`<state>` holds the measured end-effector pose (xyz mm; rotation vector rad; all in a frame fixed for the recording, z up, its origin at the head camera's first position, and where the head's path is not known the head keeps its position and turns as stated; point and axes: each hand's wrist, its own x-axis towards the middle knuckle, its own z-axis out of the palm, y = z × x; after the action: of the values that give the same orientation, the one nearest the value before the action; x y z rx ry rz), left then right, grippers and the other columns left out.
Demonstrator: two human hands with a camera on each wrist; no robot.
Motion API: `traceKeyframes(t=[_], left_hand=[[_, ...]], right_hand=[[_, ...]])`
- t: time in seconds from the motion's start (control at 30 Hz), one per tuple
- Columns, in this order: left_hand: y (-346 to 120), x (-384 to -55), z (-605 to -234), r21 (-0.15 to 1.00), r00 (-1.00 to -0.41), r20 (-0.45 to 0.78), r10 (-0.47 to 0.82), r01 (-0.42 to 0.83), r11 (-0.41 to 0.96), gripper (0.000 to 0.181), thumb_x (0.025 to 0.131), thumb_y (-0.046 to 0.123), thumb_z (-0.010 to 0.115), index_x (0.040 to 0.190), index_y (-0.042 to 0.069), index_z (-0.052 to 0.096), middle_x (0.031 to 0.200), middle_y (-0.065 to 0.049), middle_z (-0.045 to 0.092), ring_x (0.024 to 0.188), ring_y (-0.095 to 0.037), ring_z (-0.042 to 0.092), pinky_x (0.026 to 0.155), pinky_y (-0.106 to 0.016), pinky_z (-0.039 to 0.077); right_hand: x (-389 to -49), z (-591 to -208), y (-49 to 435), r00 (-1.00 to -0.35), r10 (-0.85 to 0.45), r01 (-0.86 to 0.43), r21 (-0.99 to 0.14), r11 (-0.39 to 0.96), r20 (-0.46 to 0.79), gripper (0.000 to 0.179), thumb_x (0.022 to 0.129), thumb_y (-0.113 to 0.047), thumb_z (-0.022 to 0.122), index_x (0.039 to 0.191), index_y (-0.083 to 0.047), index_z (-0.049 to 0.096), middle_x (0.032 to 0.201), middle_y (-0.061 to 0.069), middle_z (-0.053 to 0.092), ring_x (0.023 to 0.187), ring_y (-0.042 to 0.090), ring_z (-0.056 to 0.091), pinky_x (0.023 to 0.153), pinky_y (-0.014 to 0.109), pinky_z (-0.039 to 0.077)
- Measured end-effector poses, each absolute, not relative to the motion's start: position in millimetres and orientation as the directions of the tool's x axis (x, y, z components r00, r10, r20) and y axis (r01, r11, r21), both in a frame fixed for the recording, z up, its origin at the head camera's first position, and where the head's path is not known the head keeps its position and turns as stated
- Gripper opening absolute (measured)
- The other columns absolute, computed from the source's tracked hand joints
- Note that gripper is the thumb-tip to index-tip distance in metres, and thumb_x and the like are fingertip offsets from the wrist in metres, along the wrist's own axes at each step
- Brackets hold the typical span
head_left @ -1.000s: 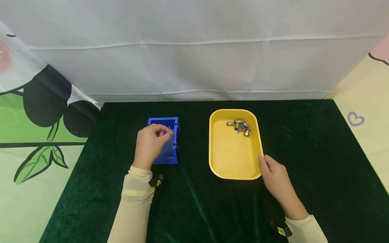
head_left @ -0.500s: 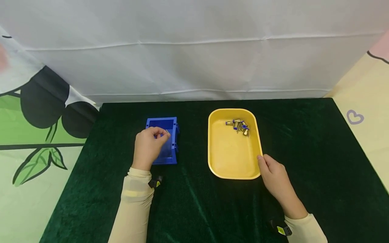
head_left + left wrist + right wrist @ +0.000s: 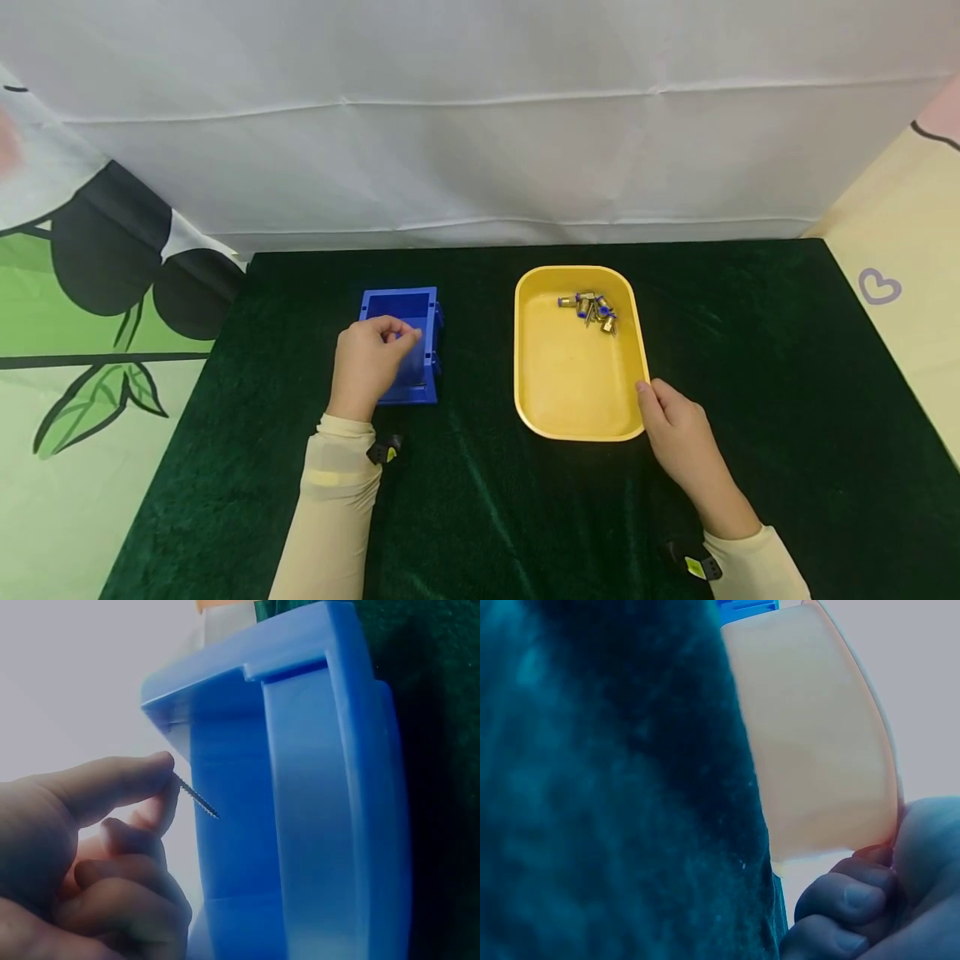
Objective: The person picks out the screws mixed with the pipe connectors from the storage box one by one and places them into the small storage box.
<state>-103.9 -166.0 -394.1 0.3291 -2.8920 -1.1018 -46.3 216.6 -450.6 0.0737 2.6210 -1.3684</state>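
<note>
Between thumb and index finger, my left hand (image 3: pixel 367 364) pinches a thin threaded screw (image 3: pixel 198 797). The screw's tip points down into the blue bin (image 3: pixel 315 787), clear of its walls. In the head view the hand is above the bin's left side and covers part of it, and the screw cannot be made out. My right hand (image 3: pixel 678 433) grips the lower right rim of a yellow tray (image 3: pixel 573 392), thumb on top and the other fingers curled beneath. Brass fittings (image 3: pixel 585 307) with blue collars lie piled at the tray's far end, with some thin screws among them.
A dark green velvet cloth (image 3: pixel 480 500) covers the table. Bin and tray stand side by side with a gap of cloth between them. Behind the table's far edge hangs a white sheet (image 3: pixel 487 167); printed panels flank both sides.
My left hand has dipped slightly toward the bin, and the screw's end, visible earlier in the head view, has gone from sight there. My right hand and the tray stay put.
</note>
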Motion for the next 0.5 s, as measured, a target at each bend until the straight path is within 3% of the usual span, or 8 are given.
traceKeyframes(t=[0.5], left_hand=[[-160.1,-102.5,-389.2,0.685,-0.98,-0.02,-0.196,-0.156,0.711,0.021,0.097,0.031,0.064,0.089,0.013,0.07,0.069,-0.005,0.053,0.063,-0.022,0.05,0.051,-0.029,0.036]], right_hand=[[-46.4,-451.9,216.3,-0.981,-0.033,0.135,-0.805,0.578,-0.189,0.053,0.104,-0.054,0.034,0.106,-0.007,0.06,0.08,0.01,0.058,0.059,0.025,0.054,0.053,0.028,0.046]])
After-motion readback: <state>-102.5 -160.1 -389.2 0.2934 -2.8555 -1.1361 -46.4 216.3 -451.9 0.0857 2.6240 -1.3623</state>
